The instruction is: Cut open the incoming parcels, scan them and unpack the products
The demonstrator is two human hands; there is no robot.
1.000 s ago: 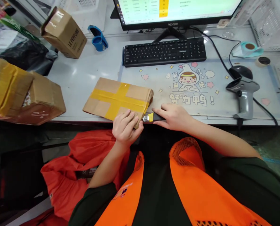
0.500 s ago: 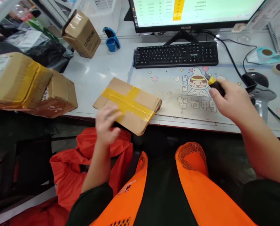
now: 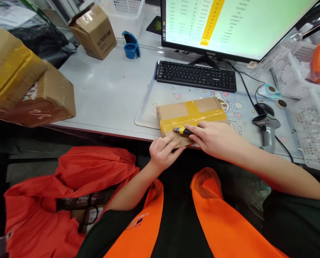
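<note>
A flat cardboard package (image 3: 173,111), with yellow tape crossed over its top, lies at the desk's front edge, partly on the printed desk mat. My left hand (image 3: 162,152) is closed on its near left corner, with the fingers on top. My right hand (image 3: 212,138) grips a black and yellow utility knife (image 3: 181,130) that points left. Its tip is over the tape close to my left fingers; whether the blade touches the tape I cannot tell. The right forearm and hand cover the package's near right part.
Behind the package are a keyboard (image 3: 197,76) and a monitor (image 3: 229,25). A barcode scanner (image 3: 268,130) and a mouse (image 3: 264,109) are on the right. Taped boxes (image 3: 57,95) stand at the left, with a perfume carton (image 3: 102,39) and a blue tape dispenser (image 3: 131,50) farther back.
The package has moved right onto the mat and turned. My right hand has brought the knife left, over the package. My left hand has gone from above it to holding its near corner.
</note>
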